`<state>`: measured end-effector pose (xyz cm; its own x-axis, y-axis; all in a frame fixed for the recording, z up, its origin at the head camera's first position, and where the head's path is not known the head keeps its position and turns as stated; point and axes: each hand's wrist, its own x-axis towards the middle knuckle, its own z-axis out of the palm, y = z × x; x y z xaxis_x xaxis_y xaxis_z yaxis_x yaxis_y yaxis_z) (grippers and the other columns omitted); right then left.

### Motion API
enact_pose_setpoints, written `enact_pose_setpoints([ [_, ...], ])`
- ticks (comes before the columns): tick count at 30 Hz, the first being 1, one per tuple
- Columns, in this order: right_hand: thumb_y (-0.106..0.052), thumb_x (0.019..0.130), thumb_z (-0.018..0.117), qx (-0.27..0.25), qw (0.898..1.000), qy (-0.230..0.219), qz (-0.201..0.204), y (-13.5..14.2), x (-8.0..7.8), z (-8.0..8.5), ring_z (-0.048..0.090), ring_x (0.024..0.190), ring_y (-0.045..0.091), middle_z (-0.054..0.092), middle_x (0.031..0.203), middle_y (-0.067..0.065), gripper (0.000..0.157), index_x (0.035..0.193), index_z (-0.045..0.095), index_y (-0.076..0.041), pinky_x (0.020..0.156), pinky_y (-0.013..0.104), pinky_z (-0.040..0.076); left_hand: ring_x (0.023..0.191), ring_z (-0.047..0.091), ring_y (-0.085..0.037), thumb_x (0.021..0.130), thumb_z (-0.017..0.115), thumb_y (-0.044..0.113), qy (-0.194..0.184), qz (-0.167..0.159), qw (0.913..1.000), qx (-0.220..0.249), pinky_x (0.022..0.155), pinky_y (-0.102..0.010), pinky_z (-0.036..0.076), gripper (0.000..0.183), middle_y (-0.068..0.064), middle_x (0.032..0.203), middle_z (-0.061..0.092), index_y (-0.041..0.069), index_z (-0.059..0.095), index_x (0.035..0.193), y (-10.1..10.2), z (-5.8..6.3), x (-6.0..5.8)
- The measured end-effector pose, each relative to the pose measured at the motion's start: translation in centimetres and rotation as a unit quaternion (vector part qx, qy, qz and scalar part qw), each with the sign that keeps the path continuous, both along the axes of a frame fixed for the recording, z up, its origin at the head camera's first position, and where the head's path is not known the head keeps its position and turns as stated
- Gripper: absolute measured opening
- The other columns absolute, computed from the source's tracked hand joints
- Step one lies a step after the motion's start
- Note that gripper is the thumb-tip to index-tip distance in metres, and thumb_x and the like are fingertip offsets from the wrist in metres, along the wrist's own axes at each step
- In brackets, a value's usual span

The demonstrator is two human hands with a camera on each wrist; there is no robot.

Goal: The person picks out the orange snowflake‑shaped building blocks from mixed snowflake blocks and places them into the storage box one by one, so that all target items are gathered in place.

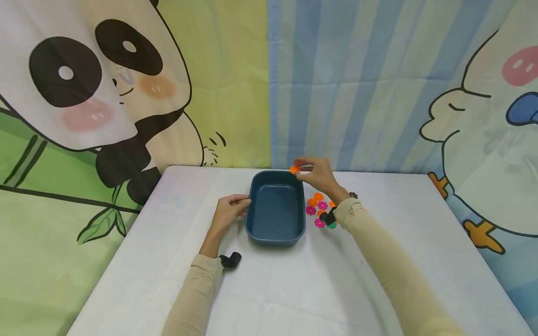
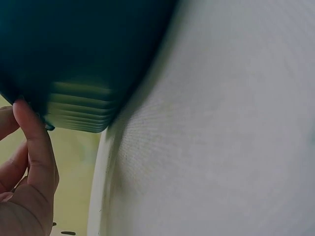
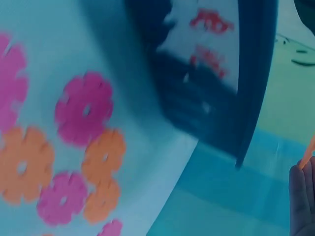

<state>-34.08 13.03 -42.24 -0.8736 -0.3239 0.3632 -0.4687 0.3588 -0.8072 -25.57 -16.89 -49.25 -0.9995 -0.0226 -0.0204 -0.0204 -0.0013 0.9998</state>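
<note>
A dark blue rectangular basin [image 1: 275,241] sits on the table. At its left side my left hand [image 1: 229,212] pinches the rim, and the left wrist view shows fingertips of the left hand [image 2: 34,157] right at the basin's [image 2: 98,44] edge. My right hand [image 1: 317,173] is raised over the basin's far right corner. Between its thumb and fingers it pinches an orange flower-shaped plastic piece [image 1: 294,170]. In the right wrist view only part of the right hand [image 3: 302,201] and of that orange piece [image 3: 308,153] shows, at the right edge.
Right of the basin lie several loose flower pieces, such as a pink piece [image 1: 310,211], an orange piece [image 1: 318,197] and a green piece [image 1: 332,225]. My right forearm [image 1: 378,247] partly covers them. A printed curtain [image 1: 235,84] hangs behind the white table [image 1: 269,289].
</note>
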Motion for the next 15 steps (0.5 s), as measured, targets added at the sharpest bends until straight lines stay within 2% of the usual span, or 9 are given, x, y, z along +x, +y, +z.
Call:
enact_pose_setpoints([
  [9,-0.002,0.081,0.076,0.021,0.999,0.005,0.036,-4.3,0.2,-1.2,0.067,0.097,0.027,0.069,0.109,0.015,0.041,0.12,0.067,0.0,0.086,0.038,0.059,0.069,0.063,-0.014,0.086,0.076,0.013,-0.001,0.0,1.0,-0.008,0.061,-0.025,0.059,0.03,-0.013,0.092,0.07,-0.004,0.07,0.11,0.1,0.1,0.0],
  [15,-0.003,0.082,0.076,0.048,0.997,-0.013,0.051,-5.7,0.2,-2.4,0.067,0.098,0.024,0.069,0.112,0.014,0.043,0.123,0.065,0.003,0.087,0.035,0.059,0.069,0.062,-0.014,0.086,0.076,0.014,-0.008,0.004,0.9999,-0.013,0.061,-0.026,0.059,0.029,-0.014,0.093,0.07,-0.002,0.071,0.109,0.1,0.0,-0.1],
])
